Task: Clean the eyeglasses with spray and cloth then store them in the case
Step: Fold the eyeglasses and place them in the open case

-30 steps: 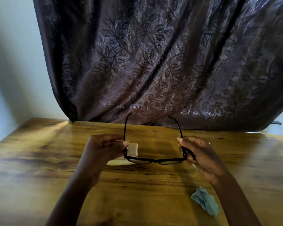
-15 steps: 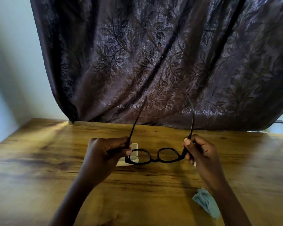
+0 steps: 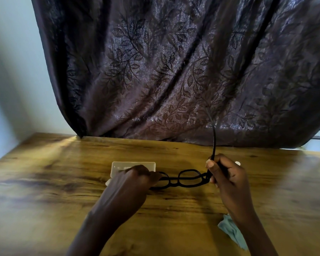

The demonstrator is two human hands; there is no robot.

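A dark leaf-patterned curtain (image 3: 174,71) hangs behind the wooden table (image 3: 44,182). Above it, the left hand (image 3: 131,183) and right hand (image 3: 227,174) hold black eyeglasses (image 3: 183,179) by their ends, fingers clenched at each hinge, probably to fold the temples for storing. A pale case (image 3: 133,166) sits just behind the left hand, partly hidden. A blue cloth (image 3: 231,231) lies beside the right forearm.

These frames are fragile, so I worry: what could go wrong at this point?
The right hand grips the eyeglasses near one hinge while that arm sticks straight up; pressing it could strain the hinge. The left hand covers the other side, perhaps smudging a lens. The cloth lies partly under the right forearm.
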